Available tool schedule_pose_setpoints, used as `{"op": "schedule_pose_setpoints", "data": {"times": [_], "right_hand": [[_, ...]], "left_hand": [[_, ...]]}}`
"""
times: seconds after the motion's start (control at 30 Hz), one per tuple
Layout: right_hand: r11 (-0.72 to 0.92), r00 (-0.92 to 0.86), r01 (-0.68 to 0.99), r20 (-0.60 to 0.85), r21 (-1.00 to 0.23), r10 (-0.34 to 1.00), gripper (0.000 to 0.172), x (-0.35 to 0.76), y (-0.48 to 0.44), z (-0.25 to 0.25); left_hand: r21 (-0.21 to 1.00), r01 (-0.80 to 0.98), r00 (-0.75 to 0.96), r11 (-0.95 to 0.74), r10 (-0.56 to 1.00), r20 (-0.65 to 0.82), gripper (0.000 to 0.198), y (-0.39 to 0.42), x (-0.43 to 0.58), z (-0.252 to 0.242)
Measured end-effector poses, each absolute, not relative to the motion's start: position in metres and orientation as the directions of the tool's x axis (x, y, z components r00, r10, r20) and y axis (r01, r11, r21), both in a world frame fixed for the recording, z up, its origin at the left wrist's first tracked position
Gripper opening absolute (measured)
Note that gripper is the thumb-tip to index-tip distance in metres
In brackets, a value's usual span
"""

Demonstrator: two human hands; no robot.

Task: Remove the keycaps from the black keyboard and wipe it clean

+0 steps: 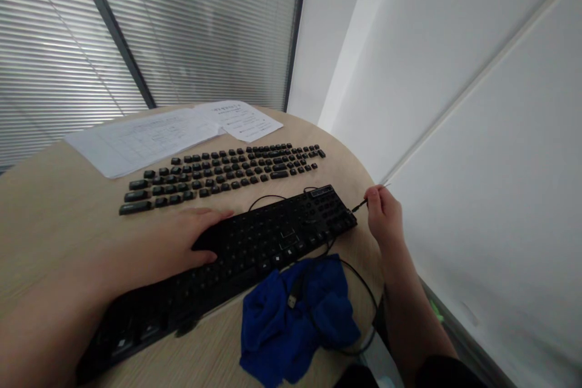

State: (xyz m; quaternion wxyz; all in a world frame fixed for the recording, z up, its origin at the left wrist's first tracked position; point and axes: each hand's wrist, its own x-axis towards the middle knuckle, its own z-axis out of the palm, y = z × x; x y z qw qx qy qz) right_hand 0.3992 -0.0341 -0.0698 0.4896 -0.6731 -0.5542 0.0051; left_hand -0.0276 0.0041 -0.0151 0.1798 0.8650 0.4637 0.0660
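Note:
A black computer keyboard (254, 236) lies slantwise on the table, many of its keycaps off and some left along the near edge and at the right. My left hand (182, 245) grips its far edge, thumb on top and fingers along the back. Beside the keyboard's right end, my right hand (384, 212) pinches a thin dark tool (359, 206). The tool's dark tip points at the keyboard's corner, and a fine wire-like end sticks out past my fingers. Whether the tip touches the keyboard, I cannot tell. Removed keycaps (220, 170) stand in rows behind the keyboard.
A blue cloth (291, 327) is bunched at the near edge, with the USB plug (293, 297) and a looped black cable (364, 282) over it. Printed papers (154, 136) lie at the back of the round wooden table (40, 206). A white wall (477, 151) stands close on the right.

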Motion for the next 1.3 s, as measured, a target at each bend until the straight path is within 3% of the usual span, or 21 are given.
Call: {"op": "schedule_pose_setpoints", "data": {"times": [0.1, 0.23, 0.43, 0.93, 1.3], "right_hand": [[0.080, 0.379, 0.754, 0.531, -0.652, 0.758, 0.040, 0.399, -0.035, -0.068], [0.070, 0.378, 0.748, 0.510, -0.660, 0.772, 0.042, 0.400, -0.036, -0.068], [0.062, 0.413, 0.709, 0.484, -0.703, 0.771, 0.044, 0.402, -0.036, -0.074], [0.078, 0.425, 0.690, 0.490, -0.720, 0.761, 0.050, 0.403, -0.030, -0.084], [0.067, 0.321, 0.774, 0.482, -0.629, 0.815, 0.033, 0.390, -0.039, -0.070]], "left_hand": [[0.313, 0.763, 0.608, -0.566, 0.792, -0.052, 0.066, -0.001, -0.023, -0.013], [0.331, 0.674, 0.696, -0.660, 0.717, 0.013, 0.054, -0.009, -0.013, -0.013], [0.320, 0.594, 0.778, -0.738, 0.628, 0.003, 0.059, -0.009, -0.004, -0.024], [0.356, 0.559, 0.812, -0.749, 0.581, -0.051, 0.053, 0.001, -0.001, -0.028], [0.381, 0.576, 0.798, -0.723, 0.598, -0.071, 0.052, 0.000, 0.001, -0.026]]}}
